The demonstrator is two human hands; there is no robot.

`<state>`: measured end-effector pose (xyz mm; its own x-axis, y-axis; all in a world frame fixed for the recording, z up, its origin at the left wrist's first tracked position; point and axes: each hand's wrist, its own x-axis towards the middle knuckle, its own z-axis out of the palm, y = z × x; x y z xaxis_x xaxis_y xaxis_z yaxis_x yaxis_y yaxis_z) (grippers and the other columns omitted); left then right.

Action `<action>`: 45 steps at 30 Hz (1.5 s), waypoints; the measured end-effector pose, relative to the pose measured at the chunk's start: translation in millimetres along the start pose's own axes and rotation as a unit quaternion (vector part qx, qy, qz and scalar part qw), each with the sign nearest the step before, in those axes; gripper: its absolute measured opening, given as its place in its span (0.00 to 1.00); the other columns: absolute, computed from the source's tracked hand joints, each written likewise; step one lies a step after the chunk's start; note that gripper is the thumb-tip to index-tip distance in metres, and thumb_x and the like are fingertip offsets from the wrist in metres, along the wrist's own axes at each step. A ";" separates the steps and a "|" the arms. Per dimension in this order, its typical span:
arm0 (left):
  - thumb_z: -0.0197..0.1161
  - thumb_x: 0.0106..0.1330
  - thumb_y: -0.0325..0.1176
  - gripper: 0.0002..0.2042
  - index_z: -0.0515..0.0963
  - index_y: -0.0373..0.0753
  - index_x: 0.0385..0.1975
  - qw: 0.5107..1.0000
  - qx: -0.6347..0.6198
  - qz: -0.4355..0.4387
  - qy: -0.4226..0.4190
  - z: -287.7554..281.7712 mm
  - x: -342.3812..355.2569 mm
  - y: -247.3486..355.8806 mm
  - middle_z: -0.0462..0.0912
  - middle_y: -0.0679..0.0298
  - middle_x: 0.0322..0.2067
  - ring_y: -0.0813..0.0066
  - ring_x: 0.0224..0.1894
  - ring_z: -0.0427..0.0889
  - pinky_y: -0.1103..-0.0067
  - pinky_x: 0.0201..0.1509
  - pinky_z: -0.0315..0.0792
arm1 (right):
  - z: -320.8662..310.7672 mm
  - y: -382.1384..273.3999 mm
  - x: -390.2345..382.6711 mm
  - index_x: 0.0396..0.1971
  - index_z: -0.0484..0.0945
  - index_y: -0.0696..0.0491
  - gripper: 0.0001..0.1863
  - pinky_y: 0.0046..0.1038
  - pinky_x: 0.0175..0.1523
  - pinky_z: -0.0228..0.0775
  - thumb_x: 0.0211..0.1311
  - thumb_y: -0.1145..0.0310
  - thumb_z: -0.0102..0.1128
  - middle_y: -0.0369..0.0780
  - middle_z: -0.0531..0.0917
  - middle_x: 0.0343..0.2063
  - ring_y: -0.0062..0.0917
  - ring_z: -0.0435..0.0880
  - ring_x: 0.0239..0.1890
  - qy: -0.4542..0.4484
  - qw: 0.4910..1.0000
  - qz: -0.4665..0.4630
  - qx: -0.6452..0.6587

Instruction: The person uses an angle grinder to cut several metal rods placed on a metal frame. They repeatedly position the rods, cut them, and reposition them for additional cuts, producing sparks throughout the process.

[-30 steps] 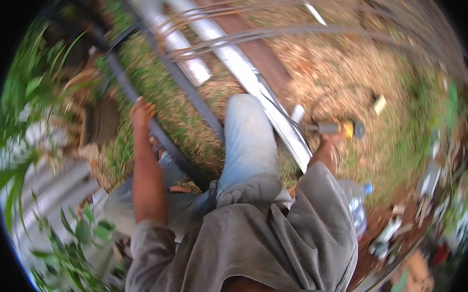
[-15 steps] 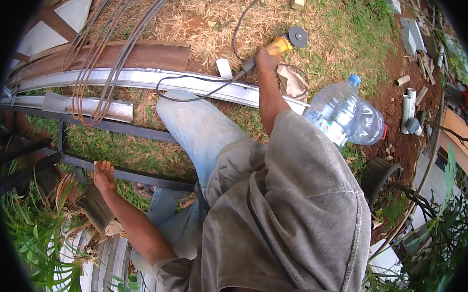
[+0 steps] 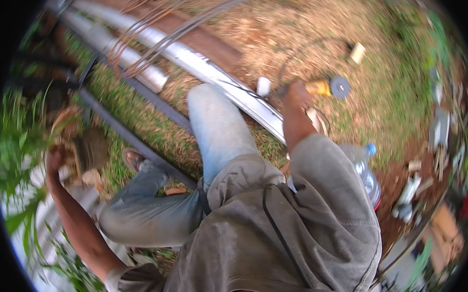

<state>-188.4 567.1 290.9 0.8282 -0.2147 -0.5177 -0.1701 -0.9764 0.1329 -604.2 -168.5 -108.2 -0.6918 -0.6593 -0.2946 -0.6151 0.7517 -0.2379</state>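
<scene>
Yellow angle grinder [image 3: 318,87] with a grey round disc [image 3: 340,87], over straw-covered grass [image 3: 317,24], just beyond the near end of a long silvery-white metal channel [image 3: 196,63]. Blur: can't tell if it touches the ground. Right hand [image 3: 297,95] closed round its rear part, disc pointing away to the right. Left hand [image 3: 55,159] out at the left edge of the grass, by green strappy leaves [image 3: 19,152] and a dark brown blocky object [image 3: 91,150]; fingers look curled, too blurred to tell if it holds anything. It's apart from the black square-tube metal frame [image 3: 135,139], which runs beside the bent knee in faded blue jeans [image 3: 219,119].

Short white piece [image 3: 263,87] just beside the right hand; pale yellowish block [image 3: 356,54] farther out on the straw. Flat brown plank [image 3: 217,46] alongside the channel. Bent rusty and grey rods [image 3: 197,22] cross above both. Clear plastic bottle [image 3: 368,178] near the right edge of the grass, where bare red soil starts; white pipe pieces [image 3: 409,193] on that soil. Grey ridged sheets [image 3: 82,202] under the left forearm.
</scene>
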 end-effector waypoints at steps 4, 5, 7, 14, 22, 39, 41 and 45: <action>0.60 0.71 0.47 0.17 0.78 0.36 0.37 0.983 -0.113 -0.091 0.112 -51.4 -30.4 22.1 0.73 0.70 0.22 0.82 0.22 0.69 0.80 0.27 0.67 | -9.8 1.5 2.4 0.52 0.73 0.61 0.41 0.45 0.54 0.74 0.49 0.40 0.64 0.51 0.80 0.49 0.44 0.82 0.50 -0.050 0.998 -0.024 -0.042; 0.60 0.71 0.46 0.17 0.78 0.35 0.37 0.986 -0.081 -0.076 0.124 -53.1 -36.6 41.6 0.73 0.69 0.23 0.81 0.23 0.69 0.80 0.27 0.67 | -15.1 1.2 1.3 0.53 0.74 0.61 0.41 0.44 0.53 0.77 0.50 0.39 0.63 0.50 0.81 0.49 0.43 0.84 0.49 -0.063 0.997 -0.029 -0.043; 0.60 0.71 0.46 0.18 0.77 0.33 0.37 0.990 -0.033 -0.048 0.131 -44.3 -47.6 89.3 0.74 0.68 0.24 0.80 0.25 0.71 0.78 0.30 0.68 | -26.7 0.4 -4.8 0.52 0.72 0.64 0.44 0.48 0.52 0.77 0.50 0.36 0.62 0.54 0.79 0.49 0.47 0.83 0.49 -0.082 0.997 -0.012 0.002; 0.60 0.70 0.46 0.18 0.78 0.33 0.38 0.994 0.066 0.050 0.069 45.1 -29.1 206.9 0.81 0.52 0.29 0.66 0.33 0.78 0.68 0.43 0.72 | -48.4 -5.3 -36.8 0.46 0.78 0.63 0.39 0.40 0.46 0.82 0.50 0.39 0.64 0.48 0.84 0.43 0.40 0.87 0.42 -0.099 0.988 0.005 0.122; 0.61 0.67 0.41 0.14 0.77 0.36 0.42 0.976 -0.021 0.215 -0.027 173.0 58.2 267.1 0.81 0.46 0.40 0.47 0.44 0.81 0.58 0.48 0.74 | -35.4 0.2 2.1 0.55 0.71 0.56 0.38 0.48 0.40 0.79 0.51 0.47 0.71 0.45 0.79 0.49 0.40 0.84 0.40 -0.234 0.954 0.014 0.186; 0.55 0.63 0.28 0.16 0.76 0.36 0.52 0.923 0.066 0.269 0.266 295.2 219.8 381.8 0.81 0.56 0.44 0.61 0.47 0.80 0.63 0.51 0.71 | -74.2 -100.4 -289.3 0.48 0.78 0.61 0.17 0.41 0.54 0.70 0.64 0.66 0.64 0.52 0.81 0.42 0.47 0.79 0.47 -0.138 0.561 -0.811 0.092; 0.57 0.61 0.27 0.08 0.76 0.38 0.40 0.937 0.008 0.261 0.231 287.6 226.7 381.6 0.81 0.56 0.39 0.61 0.44 0.81 0.66 0.49 0.72 | -42.6 -149.6 -361.8 0.46 0.80 0.59 0.17 0.39 0.53 0.71 0.63 0.64 0.66 0.50 0.82 0.43 0.45 0.80 0.47 -0.173 0.436 -0.880 0.072; 0.64 0.59 0.31 0.15 0.77 0.35 0.45 0.934 -0.044 0.263 0.237 272.8 217.2 378.7 0.81 0.55 0.42 0.59 0.49 0.80 0.65 0.57 0.70 | 33.7 -227.4 -449.8 0.53 0.78 0.59 0.38 0.42 0.60 0.70 0.54 0.41 0.69 0.55 0.81 0.48 0.47 0.80 0.52 -0.158 0.336 -0.927 -0.053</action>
<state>-218.6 144.7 -1.8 0.7892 -0.6101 0.0694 -0.5931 -0.7281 0.3436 -140.4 -42.4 47.3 0.9819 0.0553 0.1810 0.1010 -0.9619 -0.2542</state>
